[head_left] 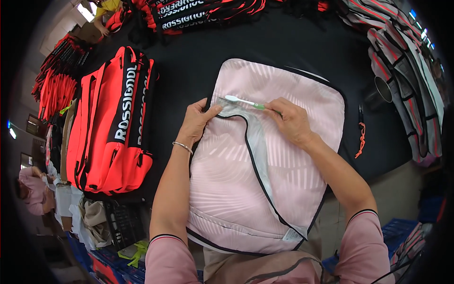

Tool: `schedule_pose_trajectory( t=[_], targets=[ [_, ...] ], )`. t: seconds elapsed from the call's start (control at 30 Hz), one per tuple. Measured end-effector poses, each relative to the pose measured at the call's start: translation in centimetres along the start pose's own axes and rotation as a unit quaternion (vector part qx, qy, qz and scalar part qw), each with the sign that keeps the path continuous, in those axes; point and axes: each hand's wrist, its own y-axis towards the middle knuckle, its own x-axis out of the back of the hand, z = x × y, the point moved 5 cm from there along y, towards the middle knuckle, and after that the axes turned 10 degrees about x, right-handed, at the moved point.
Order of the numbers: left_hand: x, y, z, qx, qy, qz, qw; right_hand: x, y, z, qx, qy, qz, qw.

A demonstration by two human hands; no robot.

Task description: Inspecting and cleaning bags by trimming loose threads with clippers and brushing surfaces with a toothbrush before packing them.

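A pale pink patterned fabric piece, bound with black edging, lies on the black table in front of me. It looks like a bag panel; a flap of it is folded open, baring a whitish lining. My left hand pinches its upper left edge, thumb on top. Between the fingers of my right hand is a toothbrush with a white head and green handle. Its head rests against or just above the fabric near my left thumb; which of these, I cannot tell.
Bright red and black bags lie stacked at the left. More red and black pieces are piled along the back. At the right are a black cup, a small dark tool with an orange cord and grey striped pieces. Another person is far left.
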Motion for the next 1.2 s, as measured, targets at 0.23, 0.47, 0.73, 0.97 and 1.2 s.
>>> schedule_pose_trajectory(
  t=[0.23,0.47,0.73,0.97,1.2],
  targets=[
    [0.3,0.2,0.4,-0.012,0.011,0.008,1.000,-2.0,2.2,0.8,0.066,-0.032,0.004,0.997],
    [-0.8,-1.6,0.6,-0.019,-0.013,-0.005,1.000,-0.7,-0.2,1.3,0.048,-0.104,0.022,0.993],
    [-0.6,-4.6,1.6,-0.093,-0.040,-0.100,0.990,2.8,-7.7,5.1,-0.030,-0.170,0.125,0.977],
    [-7.4,-10.2,-2.0,-0.355,0.551,-0.209,0.726,4.0,-9.9,7.4,-0.039,-0.175,0.130,0.975],
    [-7.4,-9.5,-0.8,-0.348,0.549,-0.186,0.737,0.9,-6.1,6.3,0.026,-0.169,0.066,0.983]
  ],
)
